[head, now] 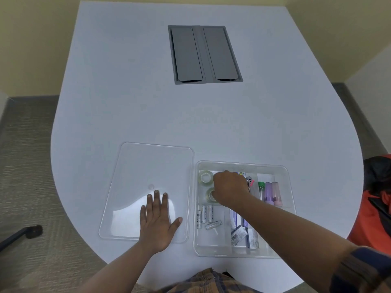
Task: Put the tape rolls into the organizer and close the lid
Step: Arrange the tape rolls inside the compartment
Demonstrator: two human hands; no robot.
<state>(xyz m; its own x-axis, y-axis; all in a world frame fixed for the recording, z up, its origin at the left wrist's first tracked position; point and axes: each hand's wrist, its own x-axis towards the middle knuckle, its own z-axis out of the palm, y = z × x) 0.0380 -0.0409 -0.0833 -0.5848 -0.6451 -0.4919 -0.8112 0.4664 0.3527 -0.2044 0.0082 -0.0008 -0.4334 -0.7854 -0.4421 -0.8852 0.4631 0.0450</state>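
A clear plastic organizer (283, 172) sits near the table's front edge on the right. In its back-left compartment lie two clear tape rolls: one roll (205, 177) at the far end, a second roll (210, 195) just nearer, partly covered by my right hand (230, 187). That hand curls over the compartment with its fingers on the second roll; whether it grips the roll is hidden. The clear lid (135, 163) lies flat on the table left of the organizer. My left hand (158, 220) rests palm down on the lid, fingers spread.
Several batteries (206, 216) lie in the organizer's front-left compartment, small packets (243, 235) to their right, and green, purple and pink containers (270, 193) at the back right. A grey hatch (204, 53) is set into the white table (127, 92). An orange chair (372, 210) stands at right.
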